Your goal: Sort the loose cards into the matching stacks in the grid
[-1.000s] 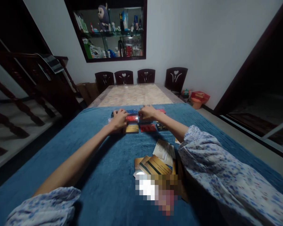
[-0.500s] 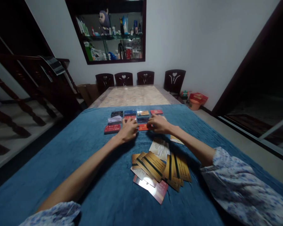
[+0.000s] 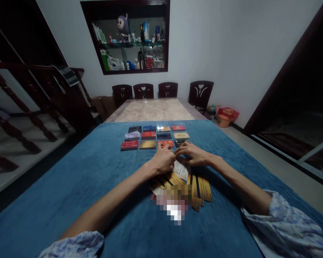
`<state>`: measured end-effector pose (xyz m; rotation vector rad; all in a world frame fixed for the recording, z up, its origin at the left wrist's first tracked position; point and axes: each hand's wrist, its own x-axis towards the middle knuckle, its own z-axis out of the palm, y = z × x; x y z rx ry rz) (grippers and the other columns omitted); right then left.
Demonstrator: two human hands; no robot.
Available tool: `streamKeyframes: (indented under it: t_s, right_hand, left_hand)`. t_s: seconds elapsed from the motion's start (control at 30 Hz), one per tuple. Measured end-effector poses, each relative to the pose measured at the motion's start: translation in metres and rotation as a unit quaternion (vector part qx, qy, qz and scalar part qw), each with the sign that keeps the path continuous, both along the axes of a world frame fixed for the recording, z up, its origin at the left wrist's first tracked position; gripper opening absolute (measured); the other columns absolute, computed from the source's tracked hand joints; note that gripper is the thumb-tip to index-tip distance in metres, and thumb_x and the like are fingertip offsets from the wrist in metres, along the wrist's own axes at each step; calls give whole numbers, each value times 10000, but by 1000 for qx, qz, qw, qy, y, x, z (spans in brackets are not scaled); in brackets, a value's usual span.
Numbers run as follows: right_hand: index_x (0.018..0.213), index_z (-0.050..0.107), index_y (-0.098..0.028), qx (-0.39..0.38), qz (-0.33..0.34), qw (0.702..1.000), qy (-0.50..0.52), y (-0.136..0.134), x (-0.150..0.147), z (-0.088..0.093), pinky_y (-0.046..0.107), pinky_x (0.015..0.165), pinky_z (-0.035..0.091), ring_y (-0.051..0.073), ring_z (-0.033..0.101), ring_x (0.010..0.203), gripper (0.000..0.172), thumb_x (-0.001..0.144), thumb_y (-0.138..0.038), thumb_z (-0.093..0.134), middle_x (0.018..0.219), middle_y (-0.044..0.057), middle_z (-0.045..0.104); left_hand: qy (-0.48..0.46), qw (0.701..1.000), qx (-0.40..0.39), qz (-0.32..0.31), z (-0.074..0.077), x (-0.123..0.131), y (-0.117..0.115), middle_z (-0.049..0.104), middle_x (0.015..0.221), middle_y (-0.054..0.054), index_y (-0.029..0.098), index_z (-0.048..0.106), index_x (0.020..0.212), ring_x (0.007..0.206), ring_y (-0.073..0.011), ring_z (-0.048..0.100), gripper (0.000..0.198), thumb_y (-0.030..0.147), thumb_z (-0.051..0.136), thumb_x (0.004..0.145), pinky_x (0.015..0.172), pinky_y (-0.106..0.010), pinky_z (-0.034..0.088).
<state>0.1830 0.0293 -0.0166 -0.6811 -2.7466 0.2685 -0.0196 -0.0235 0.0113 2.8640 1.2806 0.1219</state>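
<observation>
My left hand is curled closed just in front of the orange card stack, partly covering it. Whatever lies in its fingers is hidden. My right hand reaches in from the right, fingers bent, at the near side of the black card stack. The fingertips of both hands meet or nearly meet; anything between them cannot be made out. Below the hands is a loose pile of gold cards with dark stripes and a whitish card. A pixelated patch hides part of the pile.
Card stacks stand in rows, among them a red stack, a gold stack and a cream stack. A blue cloth covers the table's near part. Dark chairs stand at the far end.
Both hands have moved nearer and to the right, from around the orange stack to the front of the black one. The gold and black stacks now show. The view has shifted slightly.
</observation>
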Motion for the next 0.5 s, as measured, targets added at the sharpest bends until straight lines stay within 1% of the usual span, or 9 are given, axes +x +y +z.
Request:
streamKeyframes:
  t_s: [0.1,0.2,0.27,0.4,0.5]
  right_hand:
    - [1071,744,-242,-4,2,1000,-14,-5,1,0,446,934,436,237,567,980,279,877,-161,560,1157,45,730]
    - [1100,741,-250,3,-8,999,-31,-6,5,1,446,917,445,246,559,988,292,870,-172,579,1165,53,728]
    - [1117,737,-262,8,-20,998,-52,-6,7,1,445,902,445,260,545,1008,311,837,-185,626,1183,54,721]
    - [1152,724,-267,9,-42,996,-81,-4,10,2,444,893,433,284,513,1046,386,767,-242,724,1219,57,703]
    - [1153,723,-260,8,-42,995,-90,-3,11,3,445,902,418,285,506,1046,374,783,-314,735,1218,66,700]
  left_hand:
    - [13,1000,-10,-2,0,5,-5,728,935,-119,149,721,783,1101,-316,517,191,109,537,816,991,-583,303]
    - [16,1000,-15,3,-3,7,-6,731,947,-123,145,715,783,1096,-313,523,193,115,530,827,996,-589,303]
    - [13,1000,-11,6,-5,7,-5,729,954,-128,145,716,787,1090,-311,522,194,135,531,843,1004,-595,296]
    - [14,1000,-3,12,-7,5,-5,714,984,-135,149,729,798,1080,-314,524,227,219,533,889,1008,-618,298]
    - [21,1000,-4,17,-6,4,-5,693,1042,-140,143,735,817,1088,-317,531,263,302,548,910,1008,-622,314]
